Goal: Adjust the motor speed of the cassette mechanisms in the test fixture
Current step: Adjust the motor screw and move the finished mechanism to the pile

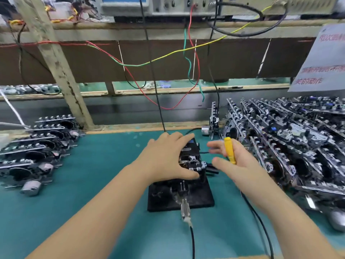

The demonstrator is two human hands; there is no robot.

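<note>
Tabletop (104, 184): green mat surface, wooden strip along its far edge.

Right side of tabletop: large pile of cassette mechanisms (291, 143), stacked in leaning rows, running from the far edge toward the near right corner. One unit at the pile's left end stands upright on edge, a small silver motor can beside it.

Left edge of tabletop: smaller stack of cassette mechanisms (37, 146), laid in overlapping rows, silver motor cans showing on the near side.

Raised shelf behind the tabletop carries test instruments (168, 5). Red, green, yellow and black wires (168, 53) hang from it toward the tabletop. A printed sheet (324, 57) with red characters hangs at the far right; text too blurred to read.

Centre of tabletop: test fixture (179, 197), a black base plate with a block at its far end. One cassette mechanism (192, 159) sits in that block, partly hidden by the left hand. A metal clip (184, 206) with a black cable lies on the near edge of the base plate, cable running off toward the near edge of the tabletop.

Left hand (166, 159): palm down over the seated mechanism, fingers spread and bent over its far and near sides, touching it.

Right hand (237, 163): just right of the fixture, apart from it. Yellow screwdriver (229, 150) gripped in the palm, handle end pointing up; index finger and thumb extended toward the mechanism, blurred. Tip of the tool not visible.
</note>
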